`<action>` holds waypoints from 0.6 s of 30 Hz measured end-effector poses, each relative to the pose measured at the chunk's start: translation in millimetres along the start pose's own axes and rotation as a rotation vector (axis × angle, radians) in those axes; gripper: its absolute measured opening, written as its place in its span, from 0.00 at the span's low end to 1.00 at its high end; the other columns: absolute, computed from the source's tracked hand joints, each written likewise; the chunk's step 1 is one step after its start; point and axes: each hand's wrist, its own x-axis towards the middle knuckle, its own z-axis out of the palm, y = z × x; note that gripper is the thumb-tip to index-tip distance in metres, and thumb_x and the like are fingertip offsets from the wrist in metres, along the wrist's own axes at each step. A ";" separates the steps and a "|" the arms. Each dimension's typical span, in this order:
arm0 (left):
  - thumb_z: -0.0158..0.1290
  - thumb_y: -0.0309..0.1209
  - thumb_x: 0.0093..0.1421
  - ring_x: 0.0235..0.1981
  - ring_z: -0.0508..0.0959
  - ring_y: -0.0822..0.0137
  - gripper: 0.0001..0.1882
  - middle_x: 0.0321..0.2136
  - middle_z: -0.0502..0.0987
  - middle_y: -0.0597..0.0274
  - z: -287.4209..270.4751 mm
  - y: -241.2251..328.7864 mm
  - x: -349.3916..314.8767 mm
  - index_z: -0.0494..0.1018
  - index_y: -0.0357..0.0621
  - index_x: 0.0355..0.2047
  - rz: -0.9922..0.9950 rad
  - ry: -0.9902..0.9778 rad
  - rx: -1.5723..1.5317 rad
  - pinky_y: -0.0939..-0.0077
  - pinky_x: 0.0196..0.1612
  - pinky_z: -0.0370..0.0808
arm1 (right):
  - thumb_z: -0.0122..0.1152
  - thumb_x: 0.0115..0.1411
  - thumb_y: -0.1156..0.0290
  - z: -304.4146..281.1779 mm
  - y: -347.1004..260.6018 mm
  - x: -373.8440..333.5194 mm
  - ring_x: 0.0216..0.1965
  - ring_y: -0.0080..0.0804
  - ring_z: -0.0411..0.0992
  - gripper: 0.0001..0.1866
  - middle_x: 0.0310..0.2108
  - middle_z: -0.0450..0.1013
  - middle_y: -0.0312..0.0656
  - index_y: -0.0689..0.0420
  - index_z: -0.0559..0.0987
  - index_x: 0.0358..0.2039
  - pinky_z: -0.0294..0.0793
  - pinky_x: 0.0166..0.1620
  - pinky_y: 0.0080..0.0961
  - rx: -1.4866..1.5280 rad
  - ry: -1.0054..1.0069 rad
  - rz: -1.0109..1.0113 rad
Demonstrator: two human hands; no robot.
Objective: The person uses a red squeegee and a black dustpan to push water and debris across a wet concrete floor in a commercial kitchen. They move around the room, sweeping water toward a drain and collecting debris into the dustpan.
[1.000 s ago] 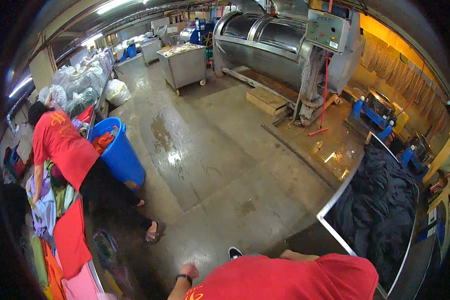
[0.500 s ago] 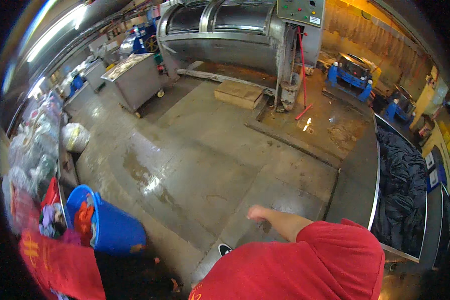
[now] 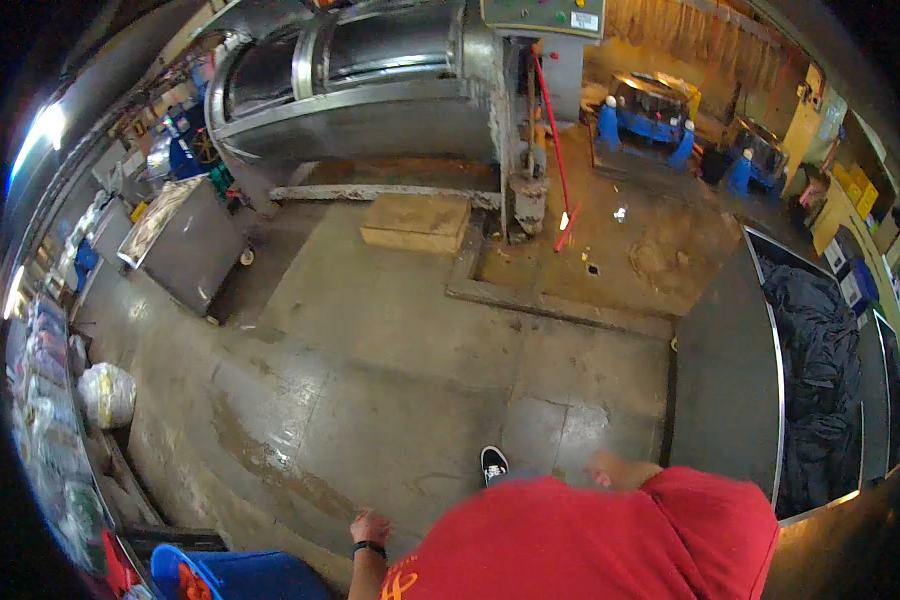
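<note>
The left hand point(image 3: 372, 528) has newly come into view right of the blue bin point(image 3: 285, 575), damp floor point(image 3: 390, 370) spreading ahead to a kerb point(image 3: 560, 308), while right of the blurred right hand point(image 3: 615, 469) a metal-rimmed grey cart point(image 3: 725, 390) of crumpled black cloth point(image 3: 820, 350) points lengthwise forward, both grips too unclear to tell.

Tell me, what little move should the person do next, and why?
Perhaps take a slow, careful step with the black shoe, since the floor looks shiny and wet in patches. I see nothing in the left hand; the right hand is too blurred to tell.
</note>
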 end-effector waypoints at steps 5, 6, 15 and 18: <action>0.53 0.43 0.58 0.42 0.80 0.54 0.12 0.37 0.80 0.62 -45.9 52.4 54.0 0.79 0.60 0.41 -0.281 -0.270 -0.997 0.58 0.39 0.80 | 0.60 0.57 0.60 -29.5 -190.7 67.3 0.16 0.33 0.71 0.11 0.21 0.74 0.43 0.55 0.80 0.28 0.69 0.17 0.36 -0.192 0.066 -0.120; 0.53 0.43 0.58 0.42 0.80 0.55 0.13 0.38 0.80 0.62 -56.6 54.5 69.2 0.79 0.60 0.41 -0.325 -0.283 -1.068 0.58 0.39 0.79 | 0.61 0.57 0.61 -44.8 -231.9 81.1 0.17 0.31 0.71 0.09 0.23 0.74 0.42 0.54 0.80 0.31 0.69 0.18 0.35 -0.232 0.005 -0.210; 0.55 0.40 0.56 0.47 0.80 0.56 0.15 0.43 0.80 0.61 -184.8 3.7 324.3 0.79 0.57 0.43 -0.218 -0.410 -0.591 0.58 0.44 0.79 | 0.68 0.57 0.60 -245.3 -564.6 118.7 0.27 0.25 0.73 0.16 0.31 0.76 0.35 0.51 0.79 0.44 0.71 0.23 0.26 0.310 0.078 -0.415; 0.55 0.40 0.56 0.49 0.79 0.57 0.15 0.45 0.81 0.60 -264.6 -10.3 452.9 0.80 0.56 0.44 0.018 -0.399 -0.217 0.59 0.46 0.79 | 0.68 0.57 0.60 -350.8 -645.0 87.0 0.27 0.26 0.74 0.19 0.35 0.77 0.37 0.53 0.79 0.46 0.72 0.23 0.25 0.048 0.314 -0.455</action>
